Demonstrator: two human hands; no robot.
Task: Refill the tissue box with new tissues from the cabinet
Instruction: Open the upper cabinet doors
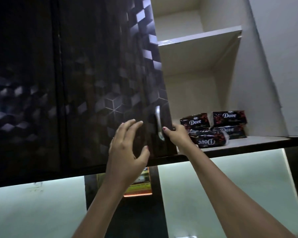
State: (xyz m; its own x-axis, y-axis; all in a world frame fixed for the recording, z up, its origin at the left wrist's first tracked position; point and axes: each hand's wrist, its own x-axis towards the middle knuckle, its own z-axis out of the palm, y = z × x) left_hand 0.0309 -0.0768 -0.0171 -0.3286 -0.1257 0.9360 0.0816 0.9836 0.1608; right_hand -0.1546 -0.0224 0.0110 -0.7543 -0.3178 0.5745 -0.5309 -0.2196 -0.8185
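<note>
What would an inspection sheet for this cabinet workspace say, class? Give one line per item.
Surface: lower cabinet shelf, white, holding packs.
Job's things: four dark Dove tissue packs, stacked on the lower shelf; tissue box not seen.
Clutter: colourful packet below the cabinet.
Grips: left hand open, spread against the dark door; right hand shut on the door's edge, beside the metal handle.
Cables: nothing seen.
Surroundings: upper shelf, lit wall panels beneath.
</note>
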